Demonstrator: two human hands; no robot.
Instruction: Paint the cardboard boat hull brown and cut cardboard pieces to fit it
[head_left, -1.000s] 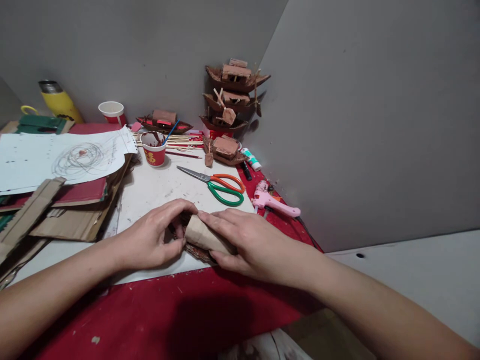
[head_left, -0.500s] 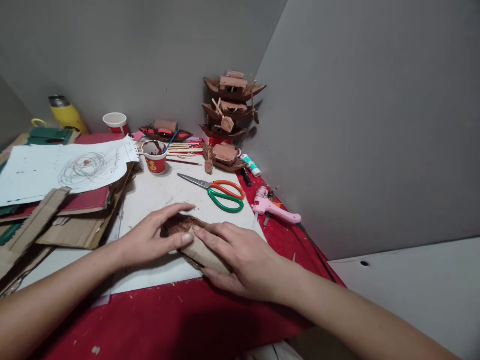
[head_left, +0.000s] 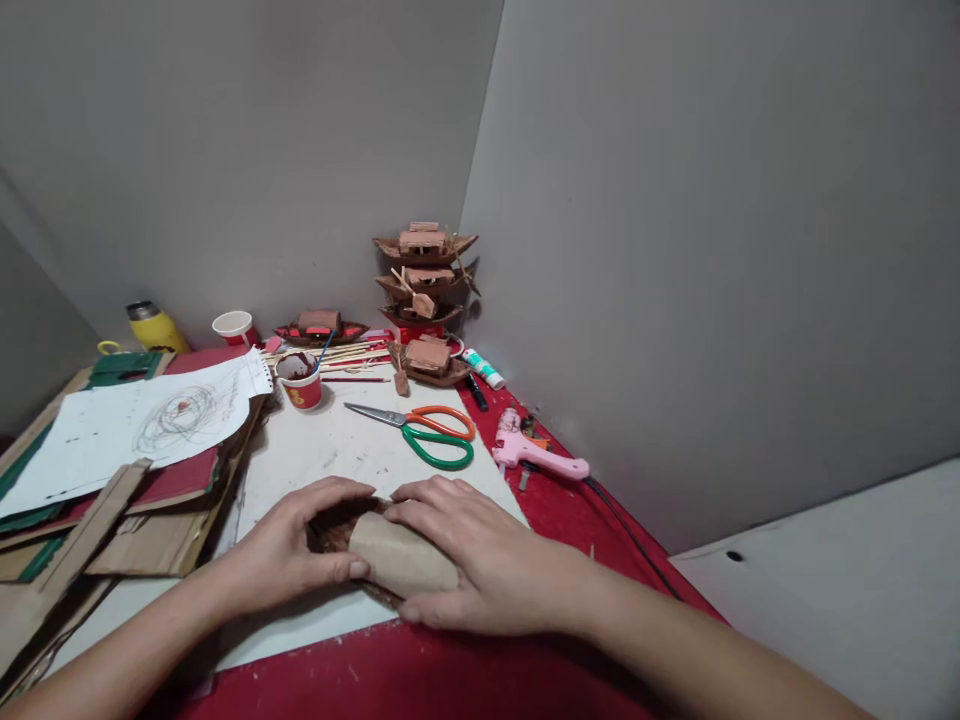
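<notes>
Beyond left hand (head_left: 279, 543), gold-lettered cup (head_left: 306, 394)

Looks like a little model-making workshop, squeezed into a corner between grey walls (head_left: 300, 150)! Just see the red-covered table (head_left: 337, 690), loaded with cut cardboard (head_left: 157, 547), thin sticks (head_left: 358, 355), scissors (head_left: 407, 420), a pink glue gun (head_left: 544, 460) and a brown-smeared cup (head_left: 302, 394) with a blue stick (head_left: 325, 352) poking out. And look over at the back: brown model boats (head_left: 424, 242), stacked one above another!
</notes>
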